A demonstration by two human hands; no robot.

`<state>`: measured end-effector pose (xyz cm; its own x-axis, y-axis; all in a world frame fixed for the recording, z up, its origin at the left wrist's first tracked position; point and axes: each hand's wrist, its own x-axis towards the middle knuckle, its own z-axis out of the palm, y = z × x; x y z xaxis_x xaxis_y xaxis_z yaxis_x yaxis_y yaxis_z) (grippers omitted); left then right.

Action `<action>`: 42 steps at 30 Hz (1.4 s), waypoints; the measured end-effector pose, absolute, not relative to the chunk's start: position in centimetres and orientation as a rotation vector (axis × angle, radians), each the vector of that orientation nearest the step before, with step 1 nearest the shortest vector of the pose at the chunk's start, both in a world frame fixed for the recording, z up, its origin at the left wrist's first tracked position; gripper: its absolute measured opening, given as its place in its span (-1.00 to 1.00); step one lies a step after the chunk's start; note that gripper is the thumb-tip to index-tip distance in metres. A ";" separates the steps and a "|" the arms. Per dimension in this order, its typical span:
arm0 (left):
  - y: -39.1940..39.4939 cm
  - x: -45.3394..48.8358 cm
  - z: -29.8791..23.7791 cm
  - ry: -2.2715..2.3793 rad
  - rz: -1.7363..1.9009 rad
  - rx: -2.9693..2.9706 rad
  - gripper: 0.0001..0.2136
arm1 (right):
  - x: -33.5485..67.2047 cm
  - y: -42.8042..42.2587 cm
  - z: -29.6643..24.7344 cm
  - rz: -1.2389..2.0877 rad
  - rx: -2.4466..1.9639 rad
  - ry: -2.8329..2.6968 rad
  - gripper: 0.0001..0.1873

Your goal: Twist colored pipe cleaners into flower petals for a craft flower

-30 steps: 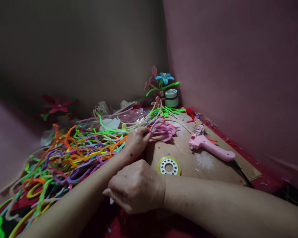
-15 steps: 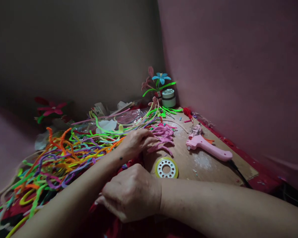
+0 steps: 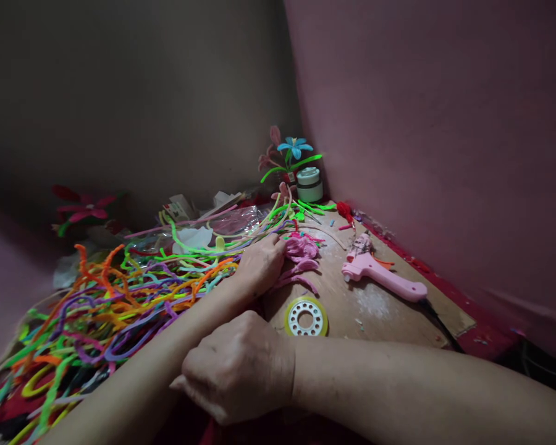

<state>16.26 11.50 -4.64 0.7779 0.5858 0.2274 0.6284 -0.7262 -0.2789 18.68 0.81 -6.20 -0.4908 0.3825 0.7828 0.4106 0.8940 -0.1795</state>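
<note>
My left hand (image 3: 262, 262) reaches forward onto a small heap of pink pipe-cleaner pieces (image 3: 301, 250) on the wooden board (image 3: 375, 309). Its fingers are curled onto the heap's near edge. A few curved pink pieces (image 3: 299, 281) lie just right of that hand. My right hand (image 3: 236, 371) lies low and close, across my left forearm, fingers curled under; what they hold is hidden. A big tangle of many-coloured pipe cleaners (image 3: 120, 290) spreads to the left of both hands.
A roll of tape (image 3: 306, 317) lies on the board just beyond my right wrist. A pink glue gun (image 3: 382, 275) lies to the right, with its cord trailing. In the corner stand a pipe-cleaner flower (image 3: 293, 151) and a small jar (image 3: 309, 183). Walls close in behind and right.
My left hand has slid over the pink heap and pulled a few curved pieces toward me, then closed on the heap's edge. My right hand has drifted slightly left.
</note>
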 end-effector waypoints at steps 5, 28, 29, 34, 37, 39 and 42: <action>10.9 15.7 -4.7 -0.835 -0.237 -2.559 -0.79 | 18.7 0.8 -6.3 -0.047 -0.554 -2.119 -0.58; 10.9 14.9 -5.1 -0.863 -0.428 -2.885 -0.81 | 18.6 0.8 -6.1 -0.019 -0.584 -2.151 -0.53; 10.8 14.9 -5.1 -0.855 -0.434 -2.898 -0.81 | 18.6 0.7 -6.1 -0.016 -0.587 -2.153 -0.52; 11.0 15.0 -4.5 -0.899 -0.369 -2.993 -0.76 | 18.7 0.7 -5.8 0.008 -0.593 -2.185 -0.54; 11.2 15.4 -3.8 -1.010 -0.304 -3.028 -0.71 | 18.8 0.7 -5.7 0.003 -0.605 -2.192 -0.54; 11.2 15.7 -3.1 -1.025 -0.287 -3.061 -0.71 | 18.7 0.7 -5.7 -0.007 -0.611 -2.183 -0.55; 10.8 16.0 -2.3 -0.993 -0.257 -3.179 -0.69 | 18.7 0.7 -5.9 -0.012 -0.597 -2.170 -0.58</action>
<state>16.00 10.76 -2.35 0.8133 0.5755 0.0863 0.5451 -0.8053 0.2330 18.69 0.74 -5.87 -0.5138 0.4121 0.7524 0.4204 0.8855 -0.1979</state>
